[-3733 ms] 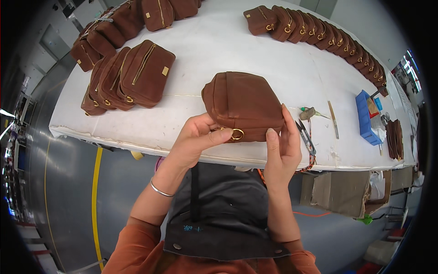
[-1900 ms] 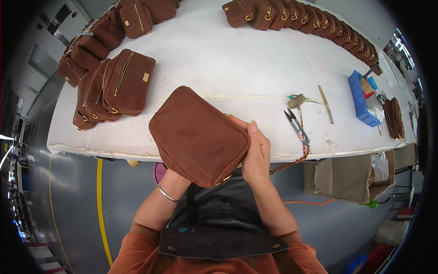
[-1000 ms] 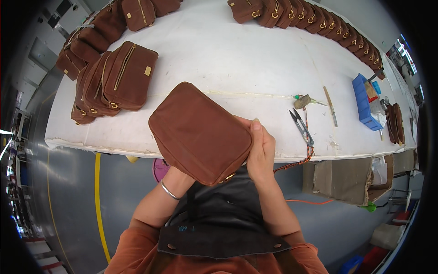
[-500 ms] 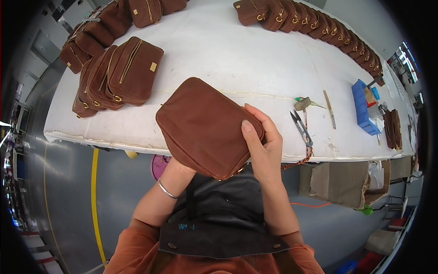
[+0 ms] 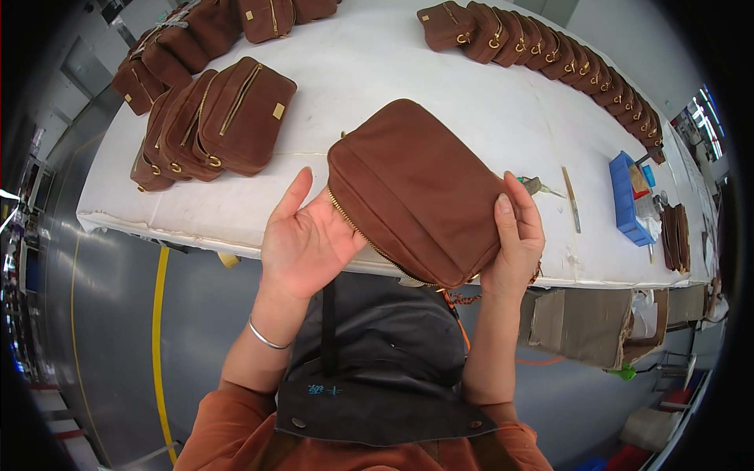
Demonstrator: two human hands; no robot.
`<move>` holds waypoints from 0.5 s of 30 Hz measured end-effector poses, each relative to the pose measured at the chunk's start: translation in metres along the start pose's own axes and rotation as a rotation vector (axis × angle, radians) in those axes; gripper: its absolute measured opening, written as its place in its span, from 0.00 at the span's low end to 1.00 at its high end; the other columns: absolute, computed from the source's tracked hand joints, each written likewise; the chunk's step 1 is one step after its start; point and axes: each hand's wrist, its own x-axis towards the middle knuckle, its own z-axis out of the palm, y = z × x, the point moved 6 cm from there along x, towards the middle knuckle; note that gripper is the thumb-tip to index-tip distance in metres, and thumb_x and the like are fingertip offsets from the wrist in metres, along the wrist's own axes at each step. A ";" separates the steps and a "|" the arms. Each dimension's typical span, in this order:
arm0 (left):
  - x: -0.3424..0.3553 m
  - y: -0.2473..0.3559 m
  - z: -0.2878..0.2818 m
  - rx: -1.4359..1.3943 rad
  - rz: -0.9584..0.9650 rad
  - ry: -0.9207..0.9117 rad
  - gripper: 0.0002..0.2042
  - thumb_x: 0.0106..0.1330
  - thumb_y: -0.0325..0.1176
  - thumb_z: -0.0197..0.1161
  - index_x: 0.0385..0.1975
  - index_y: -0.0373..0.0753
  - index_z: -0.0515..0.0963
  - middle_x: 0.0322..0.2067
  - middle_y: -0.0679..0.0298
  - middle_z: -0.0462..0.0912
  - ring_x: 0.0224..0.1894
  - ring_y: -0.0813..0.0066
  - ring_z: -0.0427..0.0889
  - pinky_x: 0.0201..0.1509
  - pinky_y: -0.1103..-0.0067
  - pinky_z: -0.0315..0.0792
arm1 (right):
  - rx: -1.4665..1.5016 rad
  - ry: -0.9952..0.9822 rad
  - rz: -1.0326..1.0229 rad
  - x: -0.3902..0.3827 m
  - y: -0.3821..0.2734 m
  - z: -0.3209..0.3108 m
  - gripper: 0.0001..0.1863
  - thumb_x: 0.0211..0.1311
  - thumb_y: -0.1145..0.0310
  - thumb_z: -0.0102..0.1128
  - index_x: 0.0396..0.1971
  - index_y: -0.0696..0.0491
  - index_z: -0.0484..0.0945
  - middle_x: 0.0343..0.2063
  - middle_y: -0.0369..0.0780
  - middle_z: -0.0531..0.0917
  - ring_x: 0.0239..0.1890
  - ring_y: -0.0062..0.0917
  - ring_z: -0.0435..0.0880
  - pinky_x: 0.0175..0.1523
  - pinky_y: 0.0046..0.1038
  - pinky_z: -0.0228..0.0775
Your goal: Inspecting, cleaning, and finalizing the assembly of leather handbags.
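Note:
A brown leather bag (image 5: 424,196) is held up over the front edge of the table, its plain side with a flat seam facing me. A gold zip runs along its near left edge. My right hand (image 5: 514,235) grips the bag's right end, thumb on the face and fingers behind. My left hand (image 5: 310,235) is open, palm up, at the zip edge; its fingertips pass partly behind the bag, and the thumb stands apart. I cannot see the bag's far side.
Similar brown bags (image 5: 243,118) lean in a group at left, with more behind. A long row of bags (image 5: 550,47) curves along the far right. Right of my hand lie a thin stick-like tool (image 5: 571,200) and a blue bin (image 5: 626,196). Below the table stands a cardboard box (image 5: 581,326).
The bag has moved right and up with my right hand. My left hand has come out from behind it and opened, palm up. The snips on the table are now hidden.

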 end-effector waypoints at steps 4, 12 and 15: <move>0.003 -0.004 0.000 -0.042 0.012 -0.041 0.24 0.77 0.46 0.36 0.67 0.41 0.60 0.68 0.61 0.62 0.71 0.65 0.58 0.73 0.65 0.50 | 0.049 0.015 0.029 0.002 0.002 -0.006 0.20 0.65 0.73 0.59 0.55 0.63 0.73 0.49 0.46 0.81 0.51 0.25 0.79 0.58 0.26 0.70; 0.008 -0.008 -0.001 0.076 0.031 -0.141 0.22 0.78 0.44 0.36 0.67 0.42 0.61 0.66 0.63 0.65 0.69 0.67 0.60 0.72 0.67 0.53 | 0.028 -0.033 0.171 0.006 0.017 -0.012 0.22 0.68 0.68 0.58 0.58 0.61 0.71 0.53 0.43 0.78 0.52 0.24 0.77 0.58 0.26 0.69; 0.009 -0.008 0.010 0.076 0.068 -0.173 0.24 0.78 0.46 0.34 0.67 0.41 0.61 0.66 0.63 0.65 0.69 0.66 0.61 0.72 0.66 0.54 | 0.018 -0.057 0.240 0.007 0.024 -0.011 0.25 0.66 0.68 0.60 0.60 0.62 0.68 0.52 0.45 0.78 0.52 0.26 0.77 0.60 0.26 0.67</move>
